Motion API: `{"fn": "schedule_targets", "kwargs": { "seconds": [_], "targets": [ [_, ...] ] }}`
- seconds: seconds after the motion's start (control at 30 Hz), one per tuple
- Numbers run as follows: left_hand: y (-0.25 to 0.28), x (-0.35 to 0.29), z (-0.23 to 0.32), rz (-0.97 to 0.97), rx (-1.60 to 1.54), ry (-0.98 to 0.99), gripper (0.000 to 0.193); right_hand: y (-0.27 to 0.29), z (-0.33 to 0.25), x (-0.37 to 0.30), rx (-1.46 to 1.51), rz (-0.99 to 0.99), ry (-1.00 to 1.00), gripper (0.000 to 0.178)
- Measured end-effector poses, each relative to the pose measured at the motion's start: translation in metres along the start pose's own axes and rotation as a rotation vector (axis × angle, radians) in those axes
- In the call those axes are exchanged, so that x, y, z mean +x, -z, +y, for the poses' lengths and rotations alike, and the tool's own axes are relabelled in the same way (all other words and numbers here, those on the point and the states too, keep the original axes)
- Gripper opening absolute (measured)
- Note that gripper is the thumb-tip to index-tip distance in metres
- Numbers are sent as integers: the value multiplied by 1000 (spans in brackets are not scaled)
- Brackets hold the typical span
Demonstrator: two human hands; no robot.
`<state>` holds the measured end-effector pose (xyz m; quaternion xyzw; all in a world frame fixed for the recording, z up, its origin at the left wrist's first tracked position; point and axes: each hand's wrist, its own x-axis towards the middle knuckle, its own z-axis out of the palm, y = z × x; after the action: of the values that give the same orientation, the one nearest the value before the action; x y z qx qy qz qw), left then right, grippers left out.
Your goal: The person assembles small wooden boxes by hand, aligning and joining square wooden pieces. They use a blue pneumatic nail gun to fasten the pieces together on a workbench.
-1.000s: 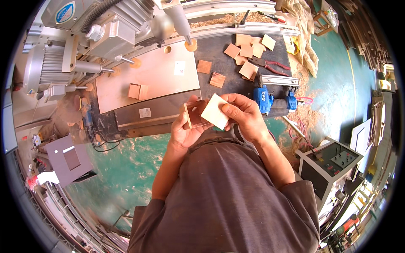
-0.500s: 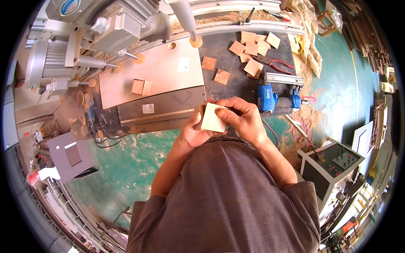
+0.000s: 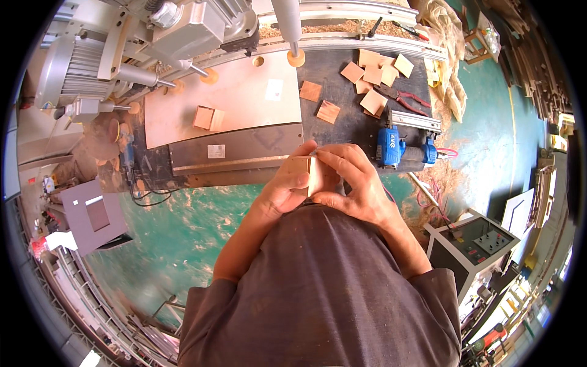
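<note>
Close in front of my body, my left hand [image 3: 280, 191] and my right hand [image 3: 362, 186] hold small wooden squares [image 3: 320, 176] together. The squares meet at an upright edge, like a corner. My left fingers and thumb grip the left side, and my right fingers curl over the top and far side. Part of the wood is hidden behind the fingers. Just beyond my hands, on the dark bench, lie two loose wooden squares [image 3: 328, 112]. To the right of them rests a blue nail gun [image 3: 389, 145], nearest my right hand.
More wooden squares [image 3: 372, 74] are heaped at the back right beside red-handled pliers [image 3: 411, 101]. A pale board [image 3: 241, 110] carries a small wooden block [image 3: 204, 117]. Motorised machine heads [image 3: 205, 37] overhang the bench's left. A control box [image 3: 474, 241] stands right; sawdust lies around.
The wooden squares have turned from showing a broad pale face to showing an upright joined edge. My right hand has shifted its grip, with fingers over the top and thumb lower.
</note>
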<state>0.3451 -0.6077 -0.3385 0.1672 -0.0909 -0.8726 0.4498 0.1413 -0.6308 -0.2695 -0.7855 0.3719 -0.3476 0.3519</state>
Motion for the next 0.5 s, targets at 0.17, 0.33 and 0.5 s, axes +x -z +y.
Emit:
{"fn": "schedule_targets", "kwargs": {
  "seconds": [0.17,0.33,0.5],
  "targets": [
    [4,-5,2,-28,49,72,73,4,-8,0,-49,-42,10,76],
    [-12,-5,1,4,-94,76,73,3,-11,1,-102,-24,57,75],
    [-4,-8,-1,-9,-104,88,72,-3,-13,-1,-117,-37,36,72]
  ]
}}
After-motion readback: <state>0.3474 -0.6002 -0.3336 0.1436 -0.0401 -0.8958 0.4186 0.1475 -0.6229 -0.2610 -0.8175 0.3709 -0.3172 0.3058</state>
